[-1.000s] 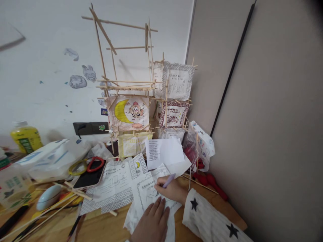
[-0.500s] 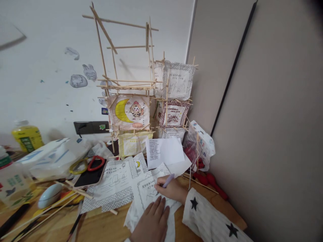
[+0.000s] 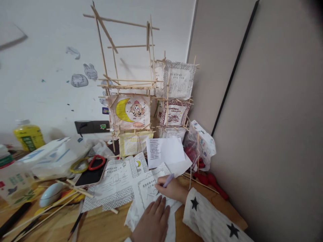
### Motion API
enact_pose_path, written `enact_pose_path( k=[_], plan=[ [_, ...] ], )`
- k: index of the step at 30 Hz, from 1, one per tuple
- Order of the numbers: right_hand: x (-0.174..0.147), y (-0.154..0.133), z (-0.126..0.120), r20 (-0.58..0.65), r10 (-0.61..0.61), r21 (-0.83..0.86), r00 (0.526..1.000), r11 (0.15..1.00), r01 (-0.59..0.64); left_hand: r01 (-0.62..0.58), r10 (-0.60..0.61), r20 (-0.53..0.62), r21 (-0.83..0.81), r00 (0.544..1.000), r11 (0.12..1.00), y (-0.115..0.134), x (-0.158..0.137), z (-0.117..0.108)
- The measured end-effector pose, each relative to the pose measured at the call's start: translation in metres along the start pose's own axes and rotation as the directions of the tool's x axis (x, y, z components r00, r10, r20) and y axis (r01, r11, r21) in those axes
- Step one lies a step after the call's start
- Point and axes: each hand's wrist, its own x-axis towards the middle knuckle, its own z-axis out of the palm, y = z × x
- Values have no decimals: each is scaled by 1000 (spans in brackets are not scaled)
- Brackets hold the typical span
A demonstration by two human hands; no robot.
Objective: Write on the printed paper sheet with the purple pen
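Note:
My right hand (image 3: 168, 188) is closed around a light purple pen (image 3: 168, 180), its tip hidden behind the fingers over the paper. Beneath it lies a thin white sheet (image 3: 140, 201) with a drawn border, handwritten characters and line drawings. My left hand (image 3: 152, 220) rests flat on the lower part of that sheet, fingers stretched out. To the left is another sheet with boat drawings and a crosshatched border (image 3: 117, 181). Just beyond my right hand, a page of written lines (image 3: 165, 153) leans against the stick frame.
A tall wooden stick frame (image 3: 131, 86) with decorated paper panels stands at the back. On the left are red-handled scissors (image 3: 97, 162), a phone (image 3: 88, 178), loose sticks (image 3: 54, 210), a pale blue oval object (image 3: 51, 195) and bottles (image 3: 29, 134). A plastic bag (image 3: 204, 141) sits right.
The view has shifted very slightly. Both hands keep almost the same place on the sheet, and the pen stays in my right hand.

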Motion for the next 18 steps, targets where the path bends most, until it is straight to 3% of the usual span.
enact_pose_path(
  k=[7, 18],
  plan=[
    [-1, -3, -3, -5, 11, -5, 1000, 1000, -11, -3, 2, 109, 12, 994, 1000, 1, 4, -9],
    [-2, -6, -6, 9, 35, 6, 999, 999, -35, 19, -16, 48, -52, 999, 998, 1, 2, -5]
  ],
)
